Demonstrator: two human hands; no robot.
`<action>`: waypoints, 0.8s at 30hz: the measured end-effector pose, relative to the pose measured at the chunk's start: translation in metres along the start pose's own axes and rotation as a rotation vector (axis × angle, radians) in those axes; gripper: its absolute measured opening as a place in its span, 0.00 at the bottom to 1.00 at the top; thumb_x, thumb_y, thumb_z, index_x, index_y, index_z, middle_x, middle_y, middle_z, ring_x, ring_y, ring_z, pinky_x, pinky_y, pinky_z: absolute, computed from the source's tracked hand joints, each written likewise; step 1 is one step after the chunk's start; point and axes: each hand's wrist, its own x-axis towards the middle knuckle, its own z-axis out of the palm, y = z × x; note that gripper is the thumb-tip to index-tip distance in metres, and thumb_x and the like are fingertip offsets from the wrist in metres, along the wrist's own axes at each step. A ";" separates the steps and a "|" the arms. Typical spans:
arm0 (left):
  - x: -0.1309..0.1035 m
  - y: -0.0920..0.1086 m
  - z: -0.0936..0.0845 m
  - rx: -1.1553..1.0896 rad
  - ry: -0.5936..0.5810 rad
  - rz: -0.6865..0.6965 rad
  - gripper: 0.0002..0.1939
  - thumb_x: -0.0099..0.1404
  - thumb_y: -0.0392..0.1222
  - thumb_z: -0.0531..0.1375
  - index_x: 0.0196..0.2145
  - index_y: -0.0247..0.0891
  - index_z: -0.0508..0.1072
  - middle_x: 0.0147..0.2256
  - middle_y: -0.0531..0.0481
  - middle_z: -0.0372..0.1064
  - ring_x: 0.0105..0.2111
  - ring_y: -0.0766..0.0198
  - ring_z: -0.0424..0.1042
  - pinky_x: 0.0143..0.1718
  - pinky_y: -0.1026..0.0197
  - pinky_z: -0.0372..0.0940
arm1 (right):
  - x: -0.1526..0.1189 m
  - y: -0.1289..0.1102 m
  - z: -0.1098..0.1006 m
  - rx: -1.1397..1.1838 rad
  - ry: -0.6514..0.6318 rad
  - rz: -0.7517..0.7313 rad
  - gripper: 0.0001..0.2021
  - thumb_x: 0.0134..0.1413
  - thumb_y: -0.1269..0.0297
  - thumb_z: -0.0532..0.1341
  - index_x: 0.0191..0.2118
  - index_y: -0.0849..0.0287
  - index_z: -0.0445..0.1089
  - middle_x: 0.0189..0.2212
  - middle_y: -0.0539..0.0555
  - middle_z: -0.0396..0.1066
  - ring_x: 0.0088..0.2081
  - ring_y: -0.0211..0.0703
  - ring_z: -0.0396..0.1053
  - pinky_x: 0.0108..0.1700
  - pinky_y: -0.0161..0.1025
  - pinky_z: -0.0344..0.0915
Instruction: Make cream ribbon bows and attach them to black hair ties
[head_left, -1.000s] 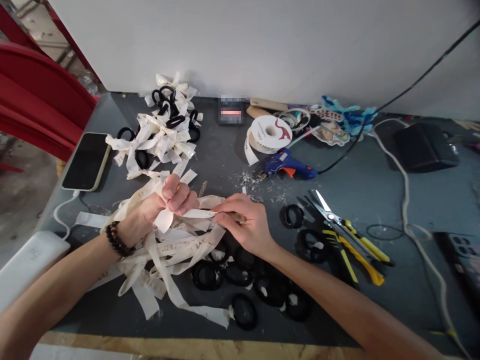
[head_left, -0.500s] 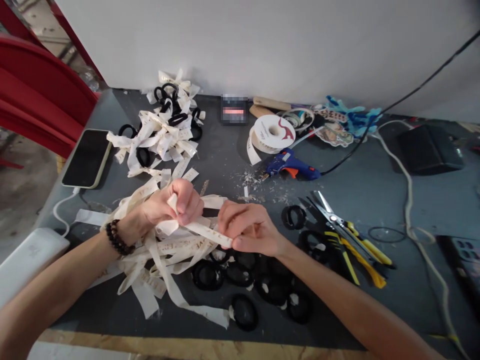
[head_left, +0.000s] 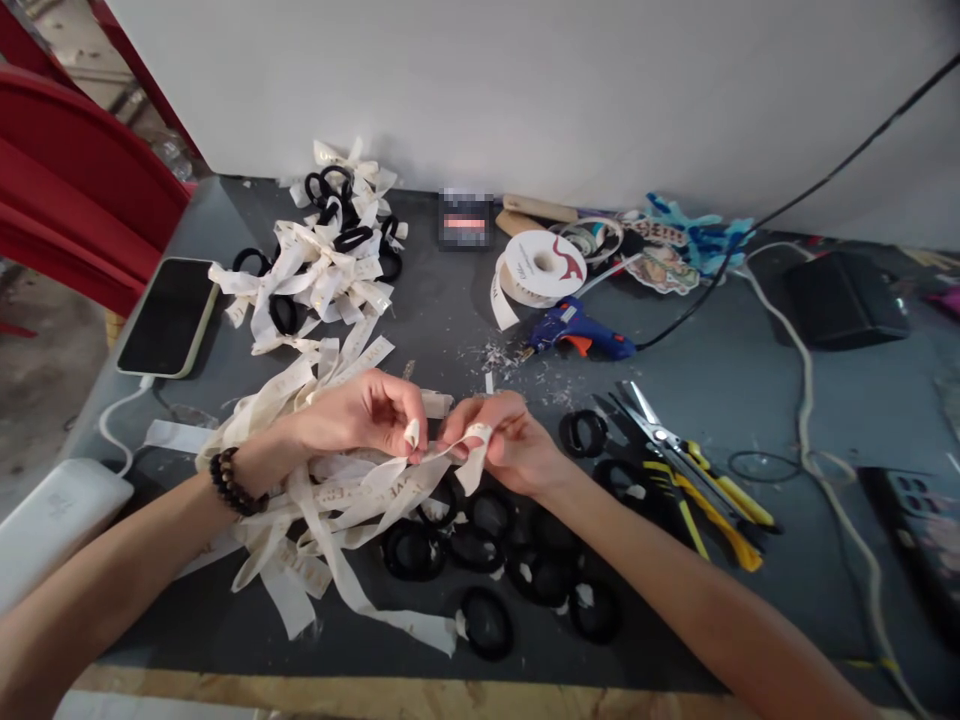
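Observation:
A cream printed ribbon point(head_left: 474, 462) is stretched between my two hands above the middle of the table. My left hand point(head_left: 375, 412), with a beaded bracelet at the wrist, pinches it beside a small folded loop. Fingers of my right hand point(head_left: 510, 440) are closed on the other end, which curls over and hangs down. Under my left hand lies a heap of cut ribbon strips point(head_left: 345, 495). Several black hair ties point(head_left: 487, 622), some with pale bits attached, lie below and right of my hands. A pile of ribbon bows point(head_left: 322, 265) with black hair ties sits farther back.
Toward the back are a ribbon spool point(head_left: 536, 265) and a blue glue gun point(head_left: 577, 328). Scissors point(head_left: 667, 435) with yellow handles lie to the right. At left, a phone point(head_left: 169, 318) is cabled to a white power bank point(head_left: 67, 525). A black box point(head_left: 844, 300) stands at far right.
My hands have drawn closer together. The ribbon end in my right hand, which was held out straight, now curls over and hangs down; my left hand has shifted slightly right.

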 end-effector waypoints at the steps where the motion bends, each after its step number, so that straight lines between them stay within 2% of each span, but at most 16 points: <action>1: 0.001 0.000 0.001 0.011 -0.002 -0.006 0.13 0.58 0.45 0.78 0.32 0.36 0.82 0.28 0.46 0.78 0.27 0.66 0.76 0.31 0.65 0.72 | 0.000 0.002 -0.001 -0.018 0.024 0.006 0.10 0.49 0.50 0.79 0.32 0.48 0.85 0.31 0.51 0.84 0.26 0.39 0.76 0.30 0.38 0.74; 3: 0.002 0.000 0.002 0.011 -0.001 -0.004 0.12 0.60 0.45 0.77 0.33 0.36 0.82 0.30 0.46 0.79 0.28 0.66 0.76 0.32 0.65 0.72 | 0.000 0.007 -0.004 -0.047 0.050 0.006 0.10 0.49 0.50 0.79 0.33 0.47 0.85 0.32 0.51 0.84 0.25 0.39 0.76 0.28 0.38 0.74; 6: 0.004 -0.002 0.002 -0.002 0.022 0.021 0.12 0.61 0.44 0.77 0.33 0.36 0.82 0.32 0.45 0.80 0.30 0.65 0.78 0.36 0.64 0.73 | 0.000 0.011 -0.006 -0.105 0.071 -0.021 0.09 0.50 0.52 0.79 0.36 0.46 0.86 0.35 0.52 0.85 0.29 0.41 0.79 0.32 0.41 0.78; 10: 0.003 -0.005 0.001 -0.028 0.050 0.049 0.11 0.64 0.43 0.75 0.37 0.36 0.80 0.32 0.46 0.81 0.32 0.64 0.80 0.38 0.63 0.73 | 0.000 0.011 -0.004 -0.172 0.184 -0.092 0.07 0.49 0.58 0.80 0.33 0.49 0.85 0.30 0.50 0.83 0.28 0.38 0.78 0.30 0.36 0.76; 14: 0.003 -0.004 0.002 -0.028 0.051 0.038 0.12 0.63 0.43 0.76 0.36 0.36 0.78 0.31 0.47 0.80 0.32 0.64 0.80 0.38 0.63 0.73 | -0.001 0.010 -0.001 -0.207 0.171 -0.124 0.05 0.51 0.62 0.80 0.33 0.50 0.85 0.29 0.50 0.83 0.28 0.38 0.79 0.31 0.35 0.76; 17: 0.004 -0.003 0.002 -0.010 0.007 0.024 0.11 0.63 0.43 0.76 0.35 0.35 0.79 0.31 0.46 0.81 0.33 0.64 0.80 0.39 0.63 0.73 | -0.002 0.012 -0.001 -0.231 0.230 -0.122 0.07 0.48 0.61 0.81 0.32 0.51 0.84 0.28 0.50 0.83 0.26 0.39 0.78 0.29 0.36 0.77; 20: 0.004 -0.002 0.002 0.014 0.028 0.034 0.11 0.62 0.42 0.76 0.34 0.35 0.80 0.31 0.46 0.80 0.32 0.65 0.80 0.38 0.64 0.74 | -0.003 0.012 -0.002 -0.275 0.290 -0.089 0.10 0.45 0.58 0.82 0.30 0.52 0.84 0.27 0.50 0.83 0.26 0.40 0.79 0.30 0.38 0.78; 24: 0.005 -0.003 0.003 0.018 0.046 0.025 0.12 0.61 0.41 0.77 0.37 0.35 0.79 0.30 0.46 0.80 0.30 0.65 0.80 0.35 0.64 0.74 | -0.004 0.010 -0.001 -0.369 0.305 -0.047 0.13 0.42 0.56 0.82 0.30 0.54 0.83 0.26 0.50 0.82 0.26 0.41 0.78 0.28 0.37 0.76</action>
